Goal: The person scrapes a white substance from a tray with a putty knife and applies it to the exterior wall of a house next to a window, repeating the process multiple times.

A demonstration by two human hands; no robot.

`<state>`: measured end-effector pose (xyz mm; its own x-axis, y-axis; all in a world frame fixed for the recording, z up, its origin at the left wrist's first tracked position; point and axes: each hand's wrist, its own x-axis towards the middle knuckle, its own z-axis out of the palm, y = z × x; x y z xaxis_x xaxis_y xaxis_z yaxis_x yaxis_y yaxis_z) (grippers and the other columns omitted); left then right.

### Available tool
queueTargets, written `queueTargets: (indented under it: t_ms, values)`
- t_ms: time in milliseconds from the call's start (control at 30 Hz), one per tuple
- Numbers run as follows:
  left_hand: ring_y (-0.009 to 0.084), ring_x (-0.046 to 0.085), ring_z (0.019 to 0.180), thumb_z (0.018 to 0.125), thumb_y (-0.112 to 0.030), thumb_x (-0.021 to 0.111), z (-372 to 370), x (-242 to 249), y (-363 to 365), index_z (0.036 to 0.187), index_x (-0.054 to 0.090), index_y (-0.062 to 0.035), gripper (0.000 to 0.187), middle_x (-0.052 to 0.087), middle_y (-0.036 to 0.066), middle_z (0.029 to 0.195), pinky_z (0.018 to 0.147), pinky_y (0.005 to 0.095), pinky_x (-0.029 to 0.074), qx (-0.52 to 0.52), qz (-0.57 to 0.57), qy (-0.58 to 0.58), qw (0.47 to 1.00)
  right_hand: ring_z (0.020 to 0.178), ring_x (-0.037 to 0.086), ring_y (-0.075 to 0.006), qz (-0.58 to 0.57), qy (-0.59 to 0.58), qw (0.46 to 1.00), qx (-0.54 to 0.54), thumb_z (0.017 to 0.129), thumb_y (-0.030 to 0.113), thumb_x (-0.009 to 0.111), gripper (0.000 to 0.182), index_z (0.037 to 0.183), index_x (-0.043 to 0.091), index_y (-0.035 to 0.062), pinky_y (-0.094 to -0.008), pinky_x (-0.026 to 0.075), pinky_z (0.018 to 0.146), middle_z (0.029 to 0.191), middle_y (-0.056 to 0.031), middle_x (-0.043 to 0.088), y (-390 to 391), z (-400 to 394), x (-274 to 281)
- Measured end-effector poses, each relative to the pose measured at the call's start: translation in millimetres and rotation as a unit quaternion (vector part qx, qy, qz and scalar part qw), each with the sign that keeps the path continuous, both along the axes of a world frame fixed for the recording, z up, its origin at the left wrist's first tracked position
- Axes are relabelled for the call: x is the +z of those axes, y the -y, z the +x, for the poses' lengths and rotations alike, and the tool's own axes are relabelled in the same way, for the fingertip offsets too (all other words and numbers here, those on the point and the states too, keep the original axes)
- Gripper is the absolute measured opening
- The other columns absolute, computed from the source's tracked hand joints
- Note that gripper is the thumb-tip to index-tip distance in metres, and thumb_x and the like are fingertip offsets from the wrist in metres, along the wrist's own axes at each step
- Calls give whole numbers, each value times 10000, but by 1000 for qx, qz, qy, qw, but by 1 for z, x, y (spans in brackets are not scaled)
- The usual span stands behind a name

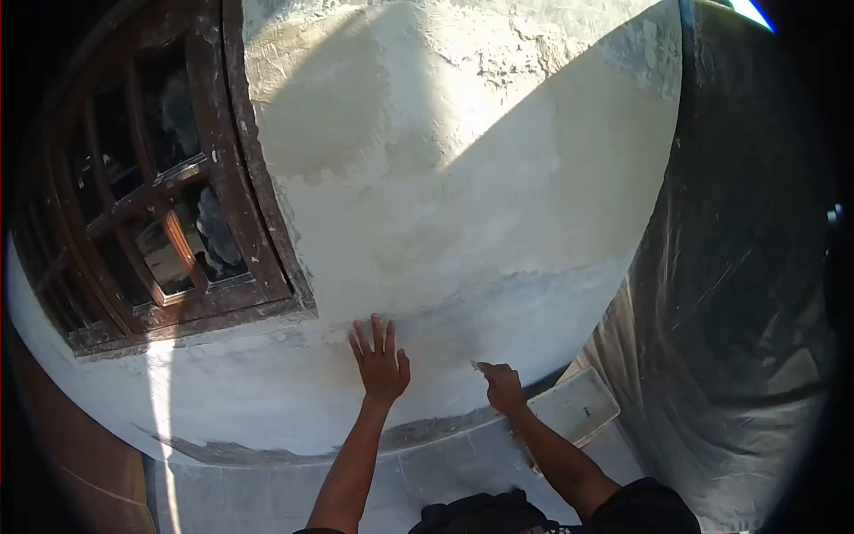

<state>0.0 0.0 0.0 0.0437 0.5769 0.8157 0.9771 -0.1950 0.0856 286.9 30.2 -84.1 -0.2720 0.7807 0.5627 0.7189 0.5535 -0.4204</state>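
Your L hand (pixel 381 374) is spread, fingers fanned & pointing up, palm to the plastered wall (pixel 445 231), just below & R of the window's lower R corner; it looks laid on the plaster, tho how hard it presses you can't tell from here. Your R hand (pixel 503 388) is farther R of the window (pixel 153 191), fingers closed, pinching a small pale scraper-like tool (pixel 478 365); exact type can't be made out, since the fist hides most of it. Key relation: the tool sticks out on the L side of your R fist, long axis running from the grip up & L, tip toward the wall area b/w your hands, so the R hand is the nearer one & already has it. Whether the tip touches the plaster is unclear. Farther out, a pale rectangular tray (pixel 608 390) sits beyond your R forearm, low & well R of the window, near the wall base. Grey floor tiles (pixel 436 463) run below the window & wall; dark plastic sheeting (pixel 738 267) hangs at the far R. No brand or label readable; pale marks on your dark shirt (pixel 485 516) are cut off, so illegible.
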Motion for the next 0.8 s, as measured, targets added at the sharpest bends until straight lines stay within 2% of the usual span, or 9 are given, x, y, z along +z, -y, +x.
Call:
queueTargets:
  t_ms: [33, 67, 100, 167, 333, 600, 667, 700, 800]
  values:
    - [497, 31, 1503, 892, -160, 551, 10, -10, 10, 1540, 303, -55, 702, 133, 205, 1650, 1181, 659, 88, -30, -28, 34, 999, 876, 686, -350, 3, -58, 998, -22, 829, 22, 667, 374, 1184, 705, 133, -482, 533, 773, 1019, -137, 739, 11, 12, -1]
    - [505, 40, 1500, 887, -134, 547, 21, -21, 20, 1535, 298, -29, 702, 138, 231, 1641, 1179, 658, 101, -58, -56, 71, 994, 907, 700, -353, -38, -99, 991, -80, 882, 26, 626, 321, 1186, 702, 95, -414, 543, 776, 1035, -178, 731, 22, 22, -3]
    - [505, 40, 1500, 887, -134, 547, 37, -54, 36, 1535, 298, -29, 702, 138, 231, 1641, 1179, 658, 101, -59, -116, 41, 991, 958, 705, -278, -178, -296, 937, -57, 935, 57, 599, 278, 1196, 696, 60, -372, 536, 830, 1042, -164, 736, 37, 26, -54]
    - [513, 41, 1496, 883, -114, 548, 98, -81, 34, 1530, 296, -11, 702, 139, 248, 1634, 1189, 631, 117, -86, -208, 113, 968, 884, 639, -136, -248, -332, 905, -99, 988, 98, 581, 259, 1211, 665, -3, -339, 537, 798, 1000, -63, 703, 31, 82, -40]
    - [515, 99, 1486, 880, -114, 576, 223, -166, 40, 1552, 215, -14, 769, 111, 251, 1637, 1199, 591, 145, -98, -353, 202, 908, 886, 687, -132, -344, -539, 766, -65, 1001, 133, 594, 272, 1232, 622, -8, -277, 552, 734, 1073, -73, 701, 31, 187, -65]
    - [556, 229, 1433, 918, -179, 554, 375, -269, 61, 1552, 212, -28, 735, 150, 258, 1627, 1177, 584, 224, -103, -541, 248, 797, 872, 680, -129, -398, -520, 723, -220, 989, 131, 606, 298, 1241, 615, -28, -272, 555, 733, 1051, -78, 694, 73, 319, -139]
    - [555, 261, 1418, 920, -178, 554, 402, -297, 63, 1545, 216, -17, 729, 176, 264, 1617, 1165, 577, 255, -95, -559, 263, 781, 853, 667, -130, -358, -433, 782, -272, 967, 124, 594, 306, 1220, 625, -46, -281, 543, 752, 1003, -76, 697, 86, 348, -170]
    - [554, 294, 1403, 922, -177, 555, 413, -312, 68, 1539, 220, -6, 723, 202, 270, 1608, 1153, 570, 285, -87, -560, 275, 777, 853, 667, -130, -376, -426, 772, -284, 967, 124, 594, 306, 1220, 625, -46, -281, 543, 752, 1003, -76, 697, 93, 359, -179]
    - [519, 353, 1383, 938, -185, 547, 435, -358, 70, 1530, 223, 13, 704, 226, 294, 1590, 1135, 525, 335, -85, -575, 323, 747, 790, 680, -252, -334, -279, 827, -356, 974, 136, 533, 339, 1266, 613, -19, -368, 533, 769, 901, -183, 703, 105, 376, -220]
